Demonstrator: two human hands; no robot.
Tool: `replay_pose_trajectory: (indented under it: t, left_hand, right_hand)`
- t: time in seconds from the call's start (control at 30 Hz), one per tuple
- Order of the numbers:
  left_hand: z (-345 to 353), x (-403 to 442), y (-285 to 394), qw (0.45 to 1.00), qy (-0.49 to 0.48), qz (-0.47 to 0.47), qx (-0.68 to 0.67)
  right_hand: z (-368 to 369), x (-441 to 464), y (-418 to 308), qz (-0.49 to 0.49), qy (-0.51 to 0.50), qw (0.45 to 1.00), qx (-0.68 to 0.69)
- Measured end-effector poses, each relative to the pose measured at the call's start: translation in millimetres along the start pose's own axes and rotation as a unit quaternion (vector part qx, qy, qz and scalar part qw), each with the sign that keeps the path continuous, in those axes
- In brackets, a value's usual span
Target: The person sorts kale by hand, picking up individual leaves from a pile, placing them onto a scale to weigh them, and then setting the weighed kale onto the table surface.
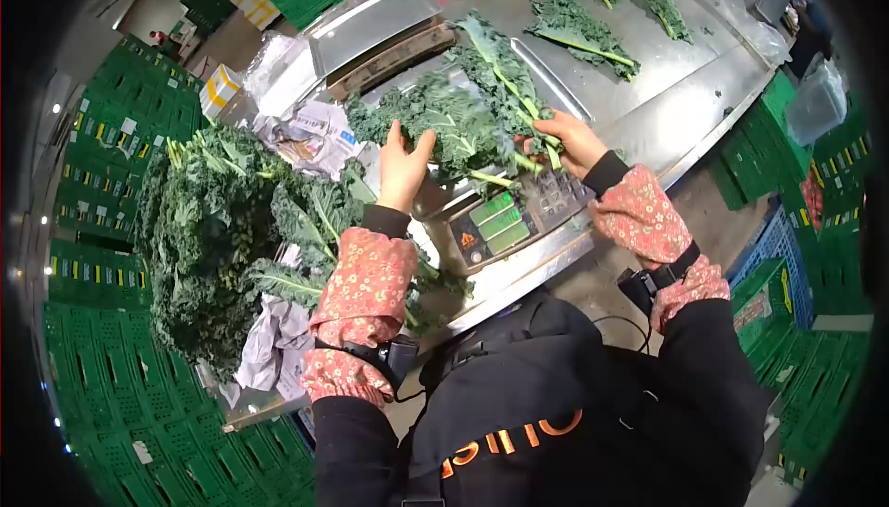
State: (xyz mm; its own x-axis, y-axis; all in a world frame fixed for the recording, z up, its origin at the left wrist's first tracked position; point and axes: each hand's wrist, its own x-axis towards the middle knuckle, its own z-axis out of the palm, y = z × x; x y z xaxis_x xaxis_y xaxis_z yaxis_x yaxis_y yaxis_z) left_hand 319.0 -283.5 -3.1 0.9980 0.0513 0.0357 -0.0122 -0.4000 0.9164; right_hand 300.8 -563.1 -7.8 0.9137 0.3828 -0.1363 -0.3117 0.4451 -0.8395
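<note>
Curly kale leaves (435, 123) lie heaped on the pan of a digital scale (465, 240), whose green display faces me. My left hand (405, 166) is at the left side of this heap, thumb and fingers apart, fingertips at the leaves. On the heap's right, my right hand (569, 141) pinches the stem end of a long kale leaf (500, 67) that slants up and away over the scale. Some right-hand fingers are hidden behind the stems. A large pile of kale (208, 238) sits to the left of the scale.
Separate kale bunches (583, 35) lie across the metal table (648, 109). Crumpled paper (306, 137) and a metal tray (375, 30) are beside the scale. Green crates (102, 350) stand stacked at left, and more crates (769, 137) at right, near a blue basket (782, 248).
</note>
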Motion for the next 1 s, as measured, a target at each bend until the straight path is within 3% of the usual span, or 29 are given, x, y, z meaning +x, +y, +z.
replay_pose_trajectory:
  t: [0.07,0.1,0.37,0.43,0.5,0.57,0.67,0.83,0.9,0.97,1.0]
  left_hand:
    - [13.4,6.5,4.5,0.997,0.026,-0.007,0.068]
    - [21.1,4.6,17.7,0.989,0.051,-0.017,0.135]
    - [65.0,7.7,40.0,0.95,0.05,-0.113,0.287]
    - [66.4,5.5,32.0,0.954,0.086,-0.091,0.273]
    - [64.4,5.3,23.0,0.955,0.121,-0.069,0.263]
    - [60.0,8.9,16.7,0.963,0.165,-0.034,0.208]
    - [63.1,7.0,29.4,0.957,0.203,-0.012,0.206]
    - [77.5,1.9,30.1,0.939,0.175,-0.025,0.293]
    - [73.5,1.5,29.1,0.938,0.16,-0.031,0.305]
    - [68.7,-1.5,29.9,0.956,0.16,-0.008,0.247]
    - [62.7,-2.9,29.7,0.962,0.155,0.0,0.227]
  right_hand:
    - [-8.7,-3.3,-1.7,0.027,0.009,0.997,0.071]
    - [-12.1,-3.8,-3.8,0.027,0.01,0.997,0.07]
    - [-38.1,1.7,-17.8,0.03,-0.028,0.999,0.004]
    - [-37.8,3.0,-23.3,0.029,-0.025,0.999,-0.038]
    - [-36.5,6.7,-22.9,-0.094,0.117,0.934,-0.324]
    - [-64.3,17.7,-15.5,-0.067,0.113,0.929,-0.346]
    - [-68.4,22.6,-16.0,-0.212,0.164,0.835,-0.48]
    - [-66.4,28.3,-28.7,-0.216,0.132,0.836,-0.486]
    - [-72.6,33.7,-28.5,-0.137,0.091,0.861,-0.48]
    - [-72.9,34.2,-22.7,-0.156,0.095,0.856,-0.484]
    - [-65.0,30.6,-21.9,-0.222,0.12,0.846,-0.469]
